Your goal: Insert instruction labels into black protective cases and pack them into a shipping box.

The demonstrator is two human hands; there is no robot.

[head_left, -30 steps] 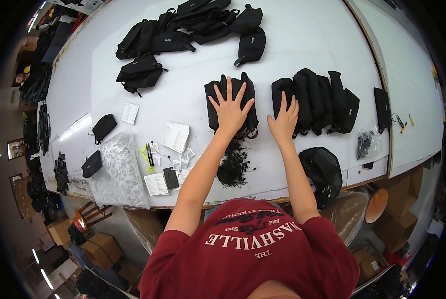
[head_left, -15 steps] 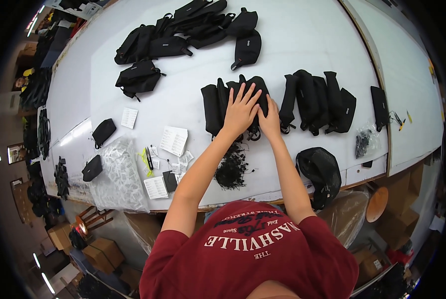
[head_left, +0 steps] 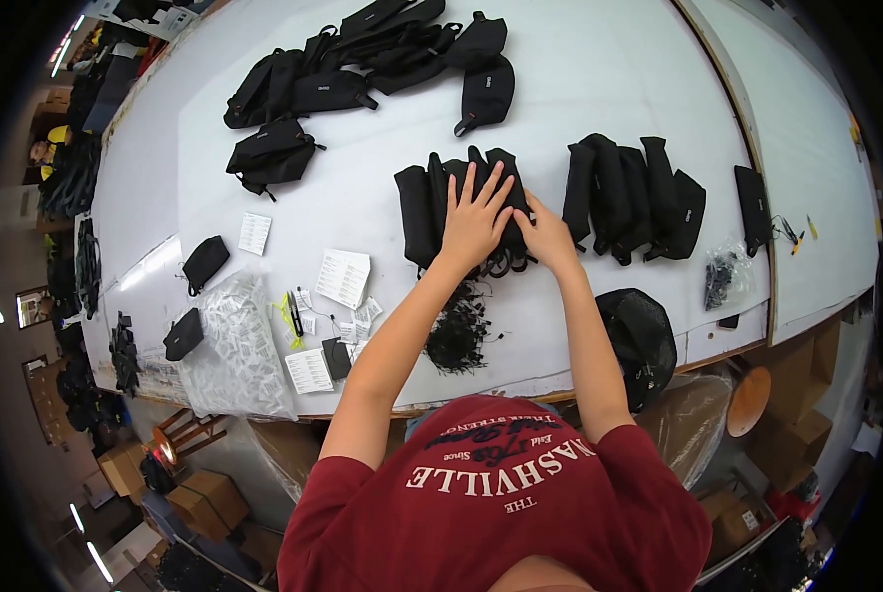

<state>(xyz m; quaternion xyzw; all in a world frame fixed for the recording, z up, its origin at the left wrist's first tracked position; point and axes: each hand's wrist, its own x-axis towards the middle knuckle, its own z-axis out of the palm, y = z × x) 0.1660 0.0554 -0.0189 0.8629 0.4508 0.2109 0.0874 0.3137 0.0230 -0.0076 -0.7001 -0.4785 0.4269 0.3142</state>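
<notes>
**Both hands on the middle row of black pouches**

Change since the earlier frames: a second ago the right hand lay on the farther right row of pouches, apart from the left; now both hands sit side by side on the middle row, as they did half a second ago.

Left part of the table (head_left: 609, 69): two small black pouches (head_left: 205, 262), one above the other, beside a clear plastic bag of small white packets (head_left: 239, 345). Next come loose white paper cards (head_left: 344, 277) and a yellow-handled tool (head_left: 292, 318).

Far side: a heap of black waist bags (head_left: 363, 59), straps tangled.

Centre: the middle row of black pouches (head_left: 422, 212), standing on edge and packed together. The left hand (head_left: 473, 219) lies flat on top of it, fingers spread, pressing and not closed round anything. The right hand (head_left: 548, 235) rests at the row's right end, fingers curled against the outermost pouch; whether it truly grips cannot be told. Both forearms reach straight forward from the lower edge. A pile of black cord loops (head_left: 458, 331) lies just below the row, near the table's front edge.

Right: a second row of black pouches (head_left: 634, 197), then a single flat pouch (head_left: 753, 202), a small clear bag of dark parts (head_left: 723, 276), and a black mesh sack (head_left: 641, 340) hanging at the table edge.
</notes>
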